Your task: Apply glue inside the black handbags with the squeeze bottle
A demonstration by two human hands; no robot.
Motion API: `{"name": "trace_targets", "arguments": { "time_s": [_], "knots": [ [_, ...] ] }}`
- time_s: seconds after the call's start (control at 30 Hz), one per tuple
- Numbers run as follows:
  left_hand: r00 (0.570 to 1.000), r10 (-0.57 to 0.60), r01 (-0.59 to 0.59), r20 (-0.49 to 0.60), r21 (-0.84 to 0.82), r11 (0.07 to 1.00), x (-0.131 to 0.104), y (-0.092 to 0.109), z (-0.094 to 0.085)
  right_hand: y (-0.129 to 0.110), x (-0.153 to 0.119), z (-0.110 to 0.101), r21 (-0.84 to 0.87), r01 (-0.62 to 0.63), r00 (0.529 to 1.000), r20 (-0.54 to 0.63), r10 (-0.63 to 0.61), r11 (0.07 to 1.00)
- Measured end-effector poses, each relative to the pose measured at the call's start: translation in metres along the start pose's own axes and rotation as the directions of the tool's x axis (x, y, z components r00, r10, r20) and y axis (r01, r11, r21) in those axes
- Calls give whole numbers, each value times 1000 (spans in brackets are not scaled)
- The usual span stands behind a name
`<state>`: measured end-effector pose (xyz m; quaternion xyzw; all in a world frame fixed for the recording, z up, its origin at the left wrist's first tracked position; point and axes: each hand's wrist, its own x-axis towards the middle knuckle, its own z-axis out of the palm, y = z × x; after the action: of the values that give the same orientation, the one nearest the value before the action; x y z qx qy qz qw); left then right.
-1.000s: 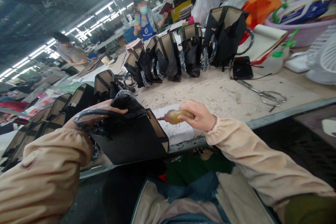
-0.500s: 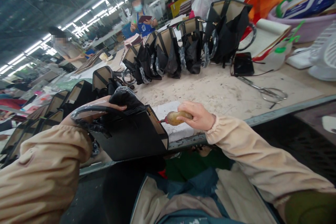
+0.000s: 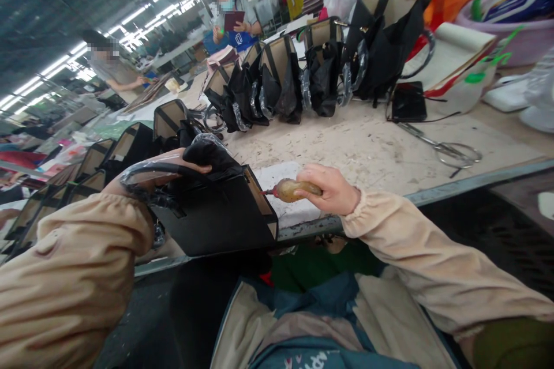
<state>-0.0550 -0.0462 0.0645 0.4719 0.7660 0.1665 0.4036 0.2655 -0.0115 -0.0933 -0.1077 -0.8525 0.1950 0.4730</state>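
Note:
A black handbag (image 3: 216, 216) lies tilted at the table's front edge, its tan bottom or side panel (image 3: 258, 199) facing right. My left hand (image 3: 173, 162) is closed on the bag's dark upper part, beneath the plastic-wrapped handle (image 3: 151, 176); some of its fingers are hidden. My right hand (image 3: 331, 189) is wrapped round a yellowish squeeze bottle (image 3: 292, 190) with a thin reddish nozzle. The nozzle tip points left, at or very close to the tan panel's edge. Under the bottle lies a white paper sheet (image 3: 283, 176).
Several black bags (image 3: 279, 78) stand in a row at the back, with more bags (image 3: 130, 144) on the left. To the right are scissors (image 3: 454, 153), a black phone-like item (image 3: 408, 102) and a purple basin (image 3: 515, 40). Two people work across the table.
The view has shifted slightly, so the background bags appear a little higher and further right. Both hands keep their holds, and the nozzle stays at the tan panel.

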Motion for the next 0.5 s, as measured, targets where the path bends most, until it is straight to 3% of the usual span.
{"name": "trace_targets", "arguments": {
  "time_s": [0.1, 0.37, 0.5],
  "knots": [
    [995, -31, 30, 94, 13, 999, 1, 2, 0, 1, -2, 0, -29, 15, 1000, 17, -14, 999],
    [997, 21, -28, 76, 85, 996, 3, 2, 1, 0, -17, 7, -20, 21, 988, 151, -17, 1000],
    [998, 49, -54, 38, 133, 990, 3, 2, 3, -2, -16, 6, -4, 15, 994, 106, -14, 1000]
  ]
}}
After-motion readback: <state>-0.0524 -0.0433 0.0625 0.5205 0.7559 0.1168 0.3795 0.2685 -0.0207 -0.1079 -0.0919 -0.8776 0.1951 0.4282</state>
